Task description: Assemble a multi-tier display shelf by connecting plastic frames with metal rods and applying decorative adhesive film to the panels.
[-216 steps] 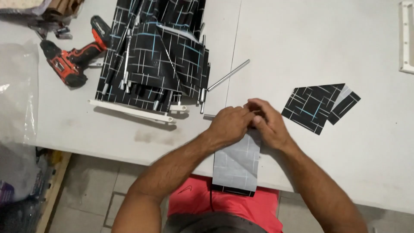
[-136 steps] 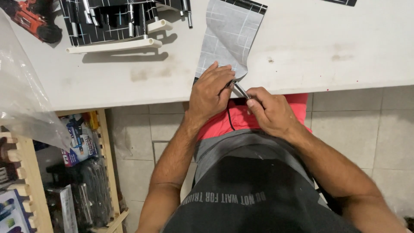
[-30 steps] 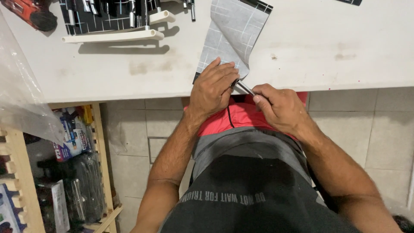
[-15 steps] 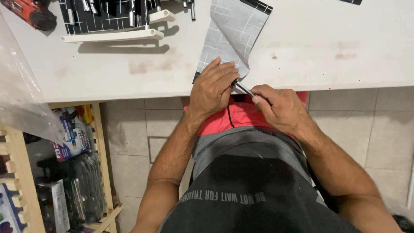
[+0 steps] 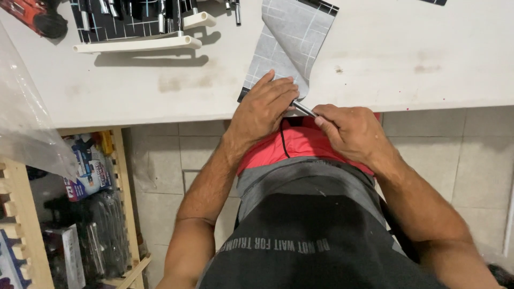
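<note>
A grey fabric piece (image 5: 292,40) with a thin grid pattern and a black edge lies over the white table (image 5: 407,59), its near end at the table's front edge. My left hand (image 5: 262,107) presses flat on that near end. My right hand (image 5: 348,131) grips a thin metal rod (image 5: 303,108) whose tip runs under my left fingers into the fabric's edge.
A bundle of black patterned fabric, metal rods and white plastic bars (image 5: 144,24) lies at the table's far left, beside a red power drill (image 5: 32,16). A clear plastic bag (image 5: 27,123) hangs left. Wooden shelves (image 5: 64,214) with packaged goods stand below on the tiled floor.
Seven seconds ago the view showed the whole table top; it has tilted down toward my body. Over the last second both hands have stayed on the fabric edge and rod with hardly any shift.
</note>
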